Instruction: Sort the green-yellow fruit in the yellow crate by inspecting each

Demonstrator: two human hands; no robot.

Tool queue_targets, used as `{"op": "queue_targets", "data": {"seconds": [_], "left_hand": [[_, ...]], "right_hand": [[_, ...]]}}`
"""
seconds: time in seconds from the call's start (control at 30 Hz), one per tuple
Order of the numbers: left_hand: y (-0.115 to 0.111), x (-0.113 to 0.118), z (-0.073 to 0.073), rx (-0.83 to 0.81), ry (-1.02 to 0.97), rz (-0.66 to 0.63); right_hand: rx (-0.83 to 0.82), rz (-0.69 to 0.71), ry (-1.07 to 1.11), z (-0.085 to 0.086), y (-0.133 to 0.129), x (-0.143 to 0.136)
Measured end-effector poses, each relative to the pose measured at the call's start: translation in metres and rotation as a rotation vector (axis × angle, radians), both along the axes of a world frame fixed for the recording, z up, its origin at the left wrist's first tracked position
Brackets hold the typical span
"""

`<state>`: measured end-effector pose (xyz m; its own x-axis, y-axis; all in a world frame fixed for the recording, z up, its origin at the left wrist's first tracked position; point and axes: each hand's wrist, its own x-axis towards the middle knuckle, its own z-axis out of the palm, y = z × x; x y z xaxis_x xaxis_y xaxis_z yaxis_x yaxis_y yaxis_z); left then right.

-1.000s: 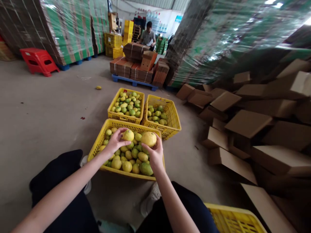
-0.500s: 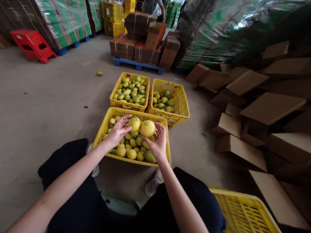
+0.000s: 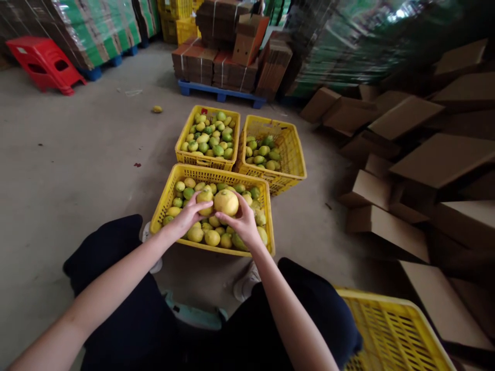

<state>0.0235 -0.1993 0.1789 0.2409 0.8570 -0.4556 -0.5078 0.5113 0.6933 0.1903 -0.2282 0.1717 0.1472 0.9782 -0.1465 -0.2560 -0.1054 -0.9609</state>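
Over the nearest yellow crate [image 3: 162, 206], each of my hands grips a lemon. My left hand [image 3: 190, 216] is closed round a yellow lemon [image 3: 205, 198] with a slightly greenish tint. A larger, paler lemon [image 3: 226, 203] sits in my right hand [image 3: 243, 220], thumb below it and fingers behind its right side. The two lemons are held side by side, very close together. Beneath them the crate is full of yellow and green lemons [image 3: 212, 237], partly covered by my hands.
Behind stand two more yellow crates, a full one [image 3: 185, 159] and a partly filled one [image 3: 296, 149]. A loose lemon [image 3: 157, 109] lies on the floor. Cardboard boxes [image 3: 441, 159] are heaped at right. Another yellow crate [image 3: 394, 330] is by my right knee; a red stool [image 3: 46, 64] stands far left.
Both hands have moved slightly left, bringing the two lemons closer together. My left fingers, stretched out before, now wrap behind the lemon. The view has tilted down a little.
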Motion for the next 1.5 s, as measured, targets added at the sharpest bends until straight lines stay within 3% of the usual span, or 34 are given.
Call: {"op": "queue_targets", "data": {"seconds": [0.1,0.33,0.5,0.7,0.93,1.07,1.2,1.33,1.4,1.5], "left_hand": [[-0.001,0.002,0.007,-0.008,0.055,-0.028],[-0.006,0.008,0.030,0.041,0.144,-0.144],[0.003,0.007,0.036,-0.079,0.128,-0.151],[0.010,0.006,0.037,-0.287,-0.077,-0.132],[0.012,0.011,0.027,-0.410,-0.112,0.034],[0.015,0.014,0.021,-0.480,-0.173,0.064],[0.015,0.016,0.017,-0.425,-0.167,0.051],[0.014,0.016,0.012,-0.285,-0.064,-0.052],[0.013,0.013,0.012,-0.069,0.046,-0.077],[0.013,0.003,0.018,0.403,0.289,-0.117]], "right_hand": [[-0.060,-0.032,-0.010,-0.004,-0.001,-0.004],[-0.225,0.018,0.463,0.000,-0.005,-0.017],[-0.235,0.036,0.537,0.009,-0.007,-0.018],[-0.311,-0.009,0.631,0.018,-0.007,-0.013],[-0.412,-0.139,0.716,0.023,-0.005,-0.008],[-0.514,-0.122,0.712,0.020,-0.004,-0.005],[-0.547,-0.049,0.681,0.018,-0.006,-0.006],[-0.485,-0.053,0.588,0.015,-0.007,-0.007],[-0.370,-0.108,0.466,0.013,-0.008,-0.006],[-0.072,-0.224,0.136,0.010,-0.011,-0.003]]}}
